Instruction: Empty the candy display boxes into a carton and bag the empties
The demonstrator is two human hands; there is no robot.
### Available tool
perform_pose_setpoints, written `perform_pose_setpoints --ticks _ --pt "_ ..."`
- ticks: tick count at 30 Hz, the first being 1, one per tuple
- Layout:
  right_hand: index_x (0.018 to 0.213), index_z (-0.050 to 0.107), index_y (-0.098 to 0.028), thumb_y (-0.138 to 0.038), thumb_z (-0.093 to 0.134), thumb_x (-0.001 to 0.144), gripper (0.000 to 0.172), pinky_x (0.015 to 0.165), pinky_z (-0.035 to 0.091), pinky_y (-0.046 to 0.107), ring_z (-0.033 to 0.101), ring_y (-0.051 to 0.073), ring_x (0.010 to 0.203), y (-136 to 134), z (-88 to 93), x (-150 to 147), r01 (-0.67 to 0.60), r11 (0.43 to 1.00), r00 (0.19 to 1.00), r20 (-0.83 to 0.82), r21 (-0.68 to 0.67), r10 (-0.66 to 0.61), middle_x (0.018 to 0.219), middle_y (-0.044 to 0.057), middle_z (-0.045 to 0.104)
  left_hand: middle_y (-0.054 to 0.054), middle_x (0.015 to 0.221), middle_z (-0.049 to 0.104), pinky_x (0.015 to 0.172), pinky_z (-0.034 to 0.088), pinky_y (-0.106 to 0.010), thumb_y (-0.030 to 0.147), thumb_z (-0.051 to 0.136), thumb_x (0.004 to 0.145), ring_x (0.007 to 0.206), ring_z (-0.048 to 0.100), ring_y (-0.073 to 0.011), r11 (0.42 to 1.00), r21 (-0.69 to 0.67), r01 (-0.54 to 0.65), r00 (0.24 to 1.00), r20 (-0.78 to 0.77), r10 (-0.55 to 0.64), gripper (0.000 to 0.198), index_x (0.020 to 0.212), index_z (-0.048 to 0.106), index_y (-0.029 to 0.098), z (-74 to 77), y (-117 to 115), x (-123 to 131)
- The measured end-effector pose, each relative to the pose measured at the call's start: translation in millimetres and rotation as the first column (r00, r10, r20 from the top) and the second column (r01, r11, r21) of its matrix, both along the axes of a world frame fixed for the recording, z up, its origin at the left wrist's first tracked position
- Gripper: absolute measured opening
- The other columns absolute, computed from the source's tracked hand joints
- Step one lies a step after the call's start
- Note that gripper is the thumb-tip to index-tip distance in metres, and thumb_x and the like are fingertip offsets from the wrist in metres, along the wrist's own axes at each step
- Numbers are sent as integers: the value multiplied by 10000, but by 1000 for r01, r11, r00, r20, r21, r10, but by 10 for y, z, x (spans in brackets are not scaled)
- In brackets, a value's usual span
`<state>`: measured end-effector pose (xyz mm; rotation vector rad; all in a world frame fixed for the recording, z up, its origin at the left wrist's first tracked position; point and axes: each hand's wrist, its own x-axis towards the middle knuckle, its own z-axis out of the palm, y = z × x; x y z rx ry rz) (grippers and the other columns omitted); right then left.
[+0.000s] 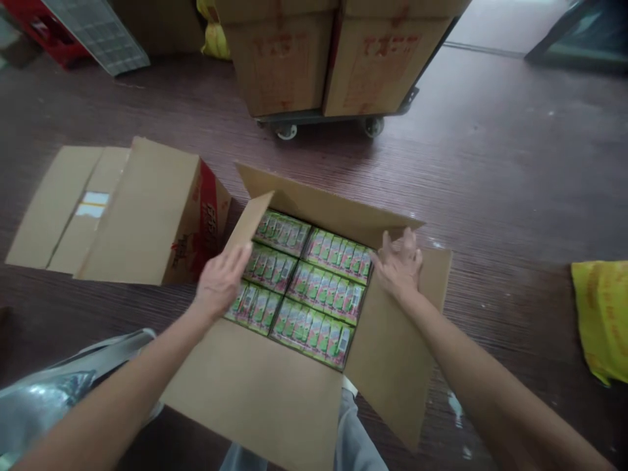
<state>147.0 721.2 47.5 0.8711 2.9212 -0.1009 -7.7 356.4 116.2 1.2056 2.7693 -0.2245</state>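
Six green multipacks (pixel 312 324) fill the open cardboard carton (pixel 265 379); left hand (pixel 220 280), fingers together, and right hand (pixel 400 267), fingers spread, apparently brace its opposite sides.

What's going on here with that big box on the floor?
A person has both hands at an open cardboard box. The left hand is at its left flap, and the right hand has its fingers spread by the right flap, near the far corner. Inside, six green-and-pink packs show in two columns of three. Another box lies to the left, and beyond, cartons stand on a wheeled trolley.
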Motion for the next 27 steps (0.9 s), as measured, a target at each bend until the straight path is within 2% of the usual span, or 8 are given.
perform_pose_setpoints --ticks 3,5,10,12,15,20,24,27 --pt "1573 196 -206 -518 311 983 677 1122 213 625 63 347 1501 171 -51 -166 -18 999 990 142 -40 23 1646 172 -41 -215 1458 492 834 502 -493 158 256 926 1105 581 -371 977 -93 -193 981 -51 189 611 1530 342 121 352 -383 -413" --pt "1584 128 -233 -572 296 972 720 1096 233 673 54 356 1500 230 -73 -314 22 999 981 193 -43 -13 1650 142 -82 -248 1472 450 844 498 -538 255 203 960 1110 573 -410 930 -160 -332 943 -91 321 601 1531 345 137 445 -576 -660" --pt "1582 153 -260 -751 139 910 833 1052 260 744 52 396 1496 373 -138 -743 173 970 940 323 -172 -111 1659 100 16 -250 1591 228 1094 334 -598 517 252 967 1425 278 -444 879 -4 -476 875 -99 473 727 1574 193 122 178 -690 -913" --pt "1576 187 -188 -744 137 914 866 1105 223 706 87 372 1498 374 -228 -768 128 975 932 359 -180 -56 1646 135 117 -268 1596 199 1106 289 -638 547 373 943 1445 227 -463 834 50 -549 826 -118 551 775 1568 209 119 22 -645 -931" --pt "1563 210 -108 -663 174 953 826 1138 292 581 260 331 1459 324 -413 -574 -2 988 949 312 -154 50 1625 162 193 -307 1563 250 1075 325 -638 518 525 900 1394 324 -476 772 59 -632 762 -132 634 820 1552 252 102 -104 -577 -985" --pt "1544 300 -163 -596 202 976 721 1036 440 487 459 318 1332 385 -694 -214 -15 982 988 147 -188 43 1631 100 207 -255 1450 449 1016 396 -623 531 509 902 1310 446 -452 675 51 -736 663 -147 734 776 1558 263 197 -48 -448 -1122" --pt "1536 329 -200 -593 231 975 691 997 455 500 469 331 1307 452 -800 -207 21 974 997 76 -224 -4 1622 92 241 -207 1523 389 1041 395 -607 570 418 925 1368 407 -418 488 46 -871 482 -103 870 747 1564 228 233 -9 -280 -1219" --pt "1532 344 -225 -592 223 979 675 970 444 544 532 352 1203 408 -786 -275 42 979 994 108 -202 -21 1597 104 304 -189 1574 328 1095 336 -615 579 402 921 1419 339 -411 435 4 -900 433 -85 897 764 1564 218 209 -47 -230 -1295"
